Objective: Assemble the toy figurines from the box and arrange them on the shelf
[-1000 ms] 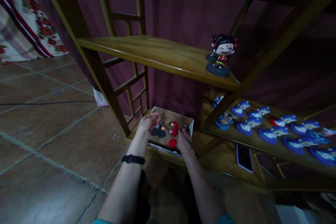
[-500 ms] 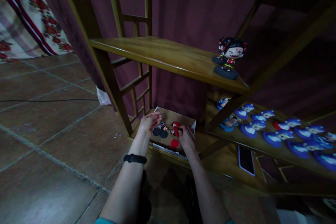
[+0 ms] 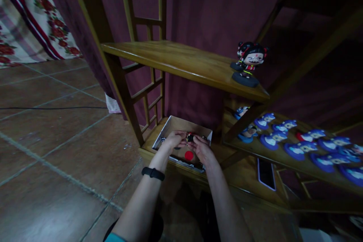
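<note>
Over a shallow cardboard box (image 3: 190, 124) on the bottom shelf, my two hands meet around a small dark figurine (image 3: 190, 137). My left hand (image 3: 175, 140) has its fingers closed on the figurine's left side. From the other side, my right hand (image 3: 200, 148) pinches it with the fingertips. The fingers hide much of its shape. Below it in the box lies a round red base (image 3: 188, 155). Another small figurine (image 3: 163, 140) shows at the box's left end, and more pieces are partly covered by my hands.
Two black-haired figurines (image 3: 249, 62) stand at the right end of the upper wooden shelf (image 3: 170, 55). Several blue-and-white figurines (image 3: 273, 138) on purple bases fill the shelf to the right. Below them lies a phone (image 3: 266, 174). A slanting wooden post (image 3: 120, 94) bounds the left.
My left hand has moved right and down into the box, its open fingers closing on the figurine. My right hand has lifted slightly, and both hands now meet at the dark figurine.
</note>
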{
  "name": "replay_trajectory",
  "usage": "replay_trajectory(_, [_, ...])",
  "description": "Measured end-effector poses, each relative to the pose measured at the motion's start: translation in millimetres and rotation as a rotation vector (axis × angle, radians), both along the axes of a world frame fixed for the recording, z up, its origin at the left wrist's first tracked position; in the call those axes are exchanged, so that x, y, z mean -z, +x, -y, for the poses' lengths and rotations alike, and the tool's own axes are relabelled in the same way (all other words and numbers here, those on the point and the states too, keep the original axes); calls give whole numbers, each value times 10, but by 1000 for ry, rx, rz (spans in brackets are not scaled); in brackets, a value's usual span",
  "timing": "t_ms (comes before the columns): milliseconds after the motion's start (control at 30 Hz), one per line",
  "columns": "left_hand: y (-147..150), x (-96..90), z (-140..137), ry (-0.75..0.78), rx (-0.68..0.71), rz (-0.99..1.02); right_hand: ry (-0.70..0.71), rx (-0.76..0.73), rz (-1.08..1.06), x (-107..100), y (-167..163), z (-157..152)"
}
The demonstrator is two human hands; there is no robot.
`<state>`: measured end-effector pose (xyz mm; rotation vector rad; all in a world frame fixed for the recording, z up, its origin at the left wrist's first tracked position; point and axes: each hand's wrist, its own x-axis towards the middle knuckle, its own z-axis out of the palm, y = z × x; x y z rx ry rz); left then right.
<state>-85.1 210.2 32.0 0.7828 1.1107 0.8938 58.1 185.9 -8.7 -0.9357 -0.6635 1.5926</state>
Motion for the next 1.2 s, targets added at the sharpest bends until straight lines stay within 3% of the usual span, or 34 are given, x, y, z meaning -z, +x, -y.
replay_trajectory(300, [16, 46, 30, 21, 135, 108, 161, 37, 83, -4, -51, -16])
replay_trajectory(467, [70, 65, 28, 105, 50, 52, 153, 88, 85, 34, -97, -52])
replay_trajectory(733, [118, 139, -32, 209, 2, 46, 123, 52, 113, 5, -130, -35])
replay_trajectory(1033, [-241, 38, -142, 116, -372, 57, 82, 97, 266, 186, -123, -86])
replay_trajectory(1200, [-434, -4, -170, 46, -464, 161, 193, 74, 677, 373, -194, -141])
